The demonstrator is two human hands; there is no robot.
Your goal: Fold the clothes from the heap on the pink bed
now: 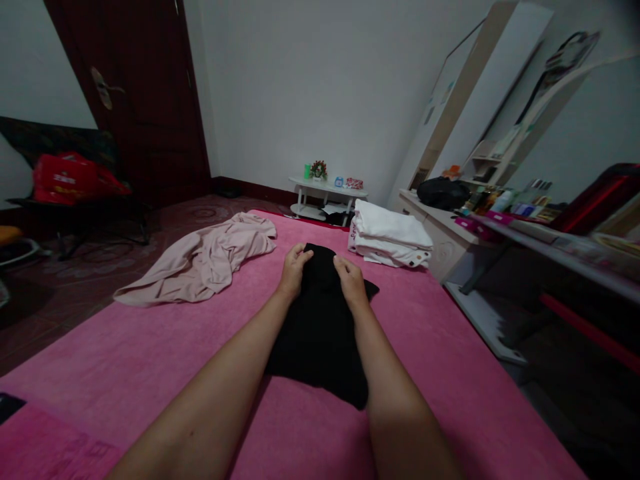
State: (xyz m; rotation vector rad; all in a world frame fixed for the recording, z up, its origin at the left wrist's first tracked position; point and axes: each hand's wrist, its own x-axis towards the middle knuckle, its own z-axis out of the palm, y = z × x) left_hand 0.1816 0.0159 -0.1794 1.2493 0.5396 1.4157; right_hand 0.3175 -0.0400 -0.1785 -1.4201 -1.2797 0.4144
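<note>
A black garment (320,333) lies on the pink bedspread (425,373) in front of me, partly folded; its exact kind cannot be made out. At its far left corner my left hand (295,268) pinches the cloth between thumb and fingers. My right hand (349,277) grips the far right edge in the same way. A small pointed flap of black cloth sticks out to the right, beyond my right wrist. My forearms cover parts of the garment's two sides.
A crumpled pale pink garment (205,260) hangs partly over the bed's left edge. Folded white clothes (393,233) are stacked at the far right corner. Beyond the bed stands a small white table (327,189). A cluttered dresser (435,223) and a desk (565,250) flank the right side.
</note>
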